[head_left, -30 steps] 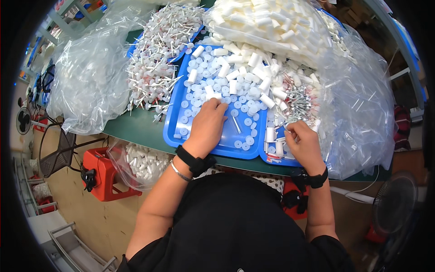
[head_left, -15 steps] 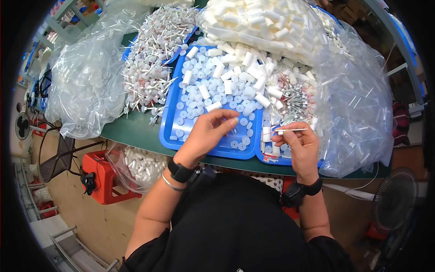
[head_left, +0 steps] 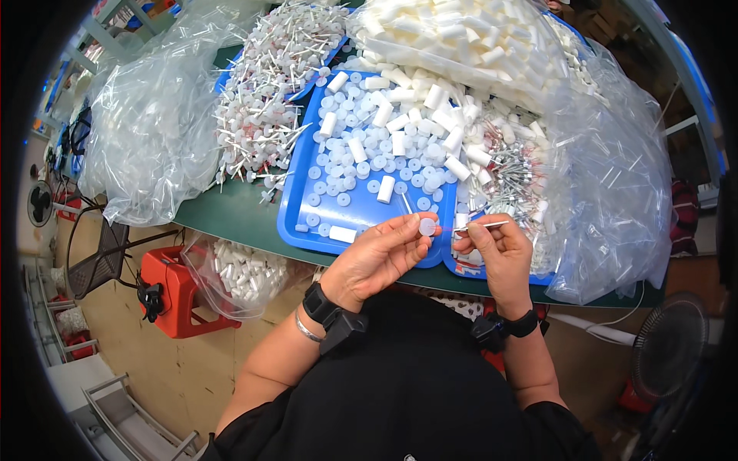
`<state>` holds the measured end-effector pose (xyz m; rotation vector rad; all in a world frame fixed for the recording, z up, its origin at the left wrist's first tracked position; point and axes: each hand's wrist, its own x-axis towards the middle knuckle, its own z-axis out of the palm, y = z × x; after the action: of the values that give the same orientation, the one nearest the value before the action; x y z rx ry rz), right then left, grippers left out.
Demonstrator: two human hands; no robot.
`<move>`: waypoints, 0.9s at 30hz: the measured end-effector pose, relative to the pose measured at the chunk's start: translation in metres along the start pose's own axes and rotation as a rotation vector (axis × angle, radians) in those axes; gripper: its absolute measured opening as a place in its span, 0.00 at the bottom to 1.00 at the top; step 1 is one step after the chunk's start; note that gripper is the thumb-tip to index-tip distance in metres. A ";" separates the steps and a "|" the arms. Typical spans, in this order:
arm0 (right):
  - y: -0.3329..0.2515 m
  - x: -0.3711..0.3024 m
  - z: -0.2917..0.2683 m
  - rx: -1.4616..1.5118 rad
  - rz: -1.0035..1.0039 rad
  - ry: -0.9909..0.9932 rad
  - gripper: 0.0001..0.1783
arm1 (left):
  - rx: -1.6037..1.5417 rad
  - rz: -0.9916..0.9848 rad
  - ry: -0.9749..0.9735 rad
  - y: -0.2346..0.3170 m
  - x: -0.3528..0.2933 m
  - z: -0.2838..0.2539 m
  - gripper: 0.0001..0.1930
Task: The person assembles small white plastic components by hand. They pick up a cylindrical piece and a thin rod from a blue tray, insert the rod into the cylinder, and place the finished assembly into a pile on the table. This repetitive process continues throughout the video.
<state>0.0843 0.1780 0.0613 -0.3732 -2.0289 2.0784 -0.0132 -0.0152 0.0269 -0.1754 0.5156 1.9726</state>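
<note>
Between the thumb and fingers of my left hand (head_left: 377,260) is a small translucent round disc (head_left: 427,227), over the front right corner of a blue tray (head_left: 288,211). My right hand (head_left: 503,257) pinches a thin white stick (head_left: 492,223), its left end close to the disc. Whether the two touch, I cannot tell. In the tray under my left hand lie many similar loose discs (head_left: 336,170) and white cylinders (head_left: 386,189). A second blue tray (head_left: 469,273), partly covered by my right hand, holds metal pins with red wires (head_left: 511,173).
A heap of white sticks with discs (head_left: 261,100) lies at the far left. Behind the trays rests a clear bag of white cylinders (head_left: 461,38). Crumpled plastic bags (head_left: 154,131) flank both sides of the green table (head_left: 231,219). A red stool (head_left: 173,280) stands below, left.
My left hand has moved right from the tray toward my right hand and now shows a disc in its fingertips. White cylinders in the tray have shifted. My right hand keeps the stick.
</note>
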 end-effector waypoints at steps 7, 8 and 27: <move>0.001 -0.003 0.003 -0.125 -0.095 0.042 0.05 | 0.055 0.029 0.048 -0.003 0.001 0.000 0.16; 0.001 -0.004 0.002 -0.156 -0.146 0.034 0.05 | 0.089 0.039 0.055 -0.003 0.001 -0.001 0.16; -0.005 -0.005 0.003 -0.418 -0.476 -0.099 0.07 | -0.031 0.021 0.046 -0.011 0.004 -0.007 0.16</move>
<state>0.0884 0.1736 0.0662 0.1488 -2.3215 1.4191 -0.0064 -0.0105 0.0165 -0.2365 0.5189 2.0015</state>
